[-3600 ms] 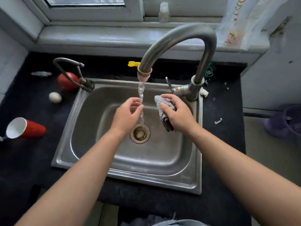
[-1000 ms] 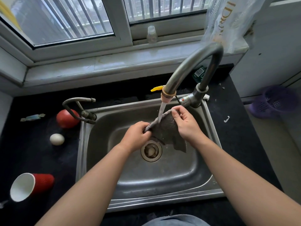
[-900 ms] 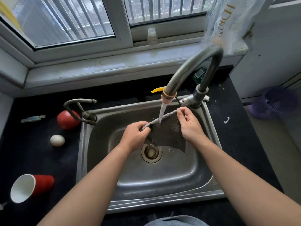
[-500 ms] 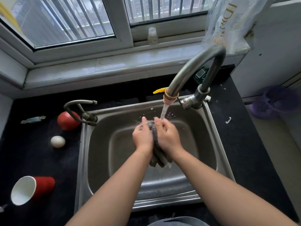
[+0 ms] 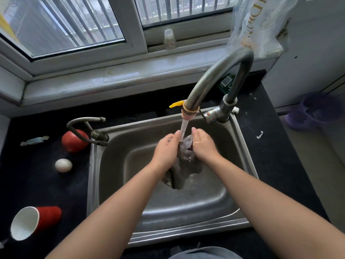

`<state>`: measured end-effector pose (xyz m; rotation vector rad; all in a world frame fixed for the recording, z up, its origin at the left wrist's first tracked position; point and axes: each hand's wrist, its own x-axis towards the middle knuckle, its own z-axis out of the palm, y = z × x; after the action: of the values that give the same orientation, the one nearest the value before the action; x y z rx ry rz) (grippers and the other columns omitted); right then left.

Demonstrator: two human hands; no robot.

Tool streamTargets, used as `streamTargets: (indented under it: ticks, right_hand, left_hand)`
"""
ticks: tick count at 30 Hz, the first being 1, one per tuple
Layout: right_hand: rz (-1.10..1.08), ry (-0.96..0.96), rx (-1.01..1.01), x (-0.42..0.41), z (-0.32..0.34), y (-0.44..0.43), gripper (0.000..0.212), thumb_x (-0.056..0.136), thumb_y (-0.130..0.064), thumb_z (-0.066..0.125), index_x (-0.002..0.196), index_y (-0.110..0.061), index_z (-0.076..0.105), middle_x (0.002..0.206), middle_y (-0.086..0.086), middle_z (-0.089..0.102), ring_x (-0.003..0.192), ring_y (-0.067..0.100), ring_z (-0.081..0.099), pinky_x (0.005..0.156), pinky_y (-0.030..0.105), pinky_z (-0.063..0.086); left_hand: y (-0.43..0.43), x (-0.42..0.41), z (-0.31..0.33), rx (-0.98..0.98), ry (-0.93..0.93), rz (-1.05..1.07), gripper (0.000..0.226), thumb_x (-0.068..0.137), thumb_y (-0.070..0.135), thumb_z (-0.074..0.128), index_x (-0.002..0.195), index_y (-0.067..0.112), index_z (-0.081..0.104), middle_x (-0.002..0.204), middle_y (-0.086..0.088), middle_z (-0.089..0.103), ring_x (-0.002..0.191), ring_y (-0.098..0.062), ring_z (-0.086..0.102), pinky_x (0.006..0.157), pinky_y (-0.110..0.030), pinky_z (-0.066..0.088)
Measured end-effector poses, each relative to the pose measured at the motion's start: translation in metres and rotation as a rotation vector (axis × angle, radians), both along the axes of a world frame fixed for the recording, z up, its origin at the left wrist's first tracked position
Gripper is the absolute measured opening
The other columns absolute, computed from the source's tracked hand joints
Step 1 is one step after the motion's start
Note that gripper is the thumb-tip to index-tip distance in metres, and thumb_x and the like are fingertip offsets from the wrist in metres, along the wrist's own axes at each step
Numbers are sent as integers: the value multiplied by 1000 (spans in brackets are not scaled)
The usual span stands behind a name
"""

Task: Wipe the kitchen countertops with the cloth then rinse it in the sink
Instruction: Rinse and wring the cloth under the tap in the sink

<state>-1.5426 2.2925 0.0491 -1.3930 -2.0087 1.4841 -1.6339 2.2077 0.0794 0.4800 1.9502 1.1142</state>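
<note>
We hold a sodden, dark grey cloth (image 5: 187, 151) bunched between our left hand (image 5: 166, 148) and right hand (image 5: 203, 144), fingers curled round it, under running water (image 5: 183, 128).

Barred window (image 5: 78, 27) above pale sill (image 5: 119, 75)

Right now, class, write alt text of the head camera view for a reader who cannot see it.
A person's left hand and right hand squeeze a bunched grey cloth under water running from a curved steel faucet into a stainless sink. On the black countertop to the left lie a tipped red paper cup and a white egg.
</note>
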Motion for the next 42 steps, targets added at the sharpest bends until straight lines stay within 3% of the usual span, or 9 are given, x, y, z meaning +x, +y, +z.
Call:
streamTargets:
  ticks: [8, 14, 18, 21, 24, 29, 34, 37, 42]
  right_hand:
    - [256, 21, -62, 34, 1, 26, 16, 81, -23, 72, 69, -26, 61, 65, -13, 61, 59, -8, 54, 55, 8, 39]
    - [72, 153, -159, 34, 5, 11, 4, 86, -15, 65, 88, -14, 68, 83, 1, 68, 80, 13, 61, 81, 33, 50]
    - [213, 172, -155, 17, 13, -20, 28, 85, -3, 56, 107, -16, 68, 109, 2, 62, 102, 15, 60, 89, 22, 47]
    - [262, 215, -264, 15, 13, -30, 40, 78, 5, 52, 112, -10, 66, 117, 1, 55, 104, 13, 57, 84, 13, 46]
    - [63, 170, -254, 25, 5, -24, 34, 73, -2, 62, 103, -16, 64, 115, 4, 60, 101, 18, 60, 75, 16, 50]
    - [321, 56, -233, 30, -10, -16, 101, 62, -18, 85, 144, -28, 28, 139, -7, 34, 116, 15, 49, 85, 20, 48]
    - [238, -12, -133, 22, -6, -9, 25, 60, -20, 73, 78, -23, 57, 78, -7, 63, 78, 14, 60, 64, 31, 52]
    - [124, 61, -190, 18, -1, -14, 25, 63, -11, 68, 74, -23, 49, 72, -7, 56, 68, 10, 54, 58, 29, 49]
    - [179, 190, -174, 14, 10, -25, 29, 61, 7, 58, 79, -14, 48, 68, -3, 48, 59, 9, 43, 51, 22, 37]
  left_hand:
    - [-29, -25, -9, -124, 457, -292, 16, 84, 29, 68, 98, 22, 66, 84, 10, 63, 82, -11, 59, 65, -19, 42]
    - [-21, -17, -11, -117, 373, -106, 10, 92, 25, 54, 85, 29, 60, 78, 13, 62, 74, 0, 55, 58, -13, 41]
    - [-12, 1, -11, -66, -26, -26, 21, 90, 41, 55, 98, 23, 58, 94, 0, 66, 87, -15, 63, 72, -31, 54]
    - [-12, 2, -13, -56, 107, 28, 19, 89, 36, 59, 97, 18, 58, 85, 6, 64, 78, -9, 60, 59, -12, 45]
    - [-17, -4, -12, -5, 127, 83, 8, 95, 19, 51, 92, 18, 58, 82, 5, 62, 80, -14, 59, 64, -19, 46]
    - [-14, -7, 0, 132, 24, -43, 21, 96, 9, 45, 88, 22, 58, 89, 1, 63, 86, -13, 59, 78, -29, 49]
    - [-20, -19, 2, 164, 49, 20, 15, 96, 8, 45, 93, 15, 58, 88, 0, 62, 85, -12, 57, 72, -22, 48]
    - [-25, -21, -10, -43, 112, 142, 18, 93, 12, 46, 104, 23, 55, 105, -2, 63, 95, -17, 59, 67, -27, 46]
    - [-9, -6, -7, -147, -458, 289, 42, 89, 55, 40, 120, 31, 55, 118, -7, 61, 103, -26, 61, 67, -38, 56]
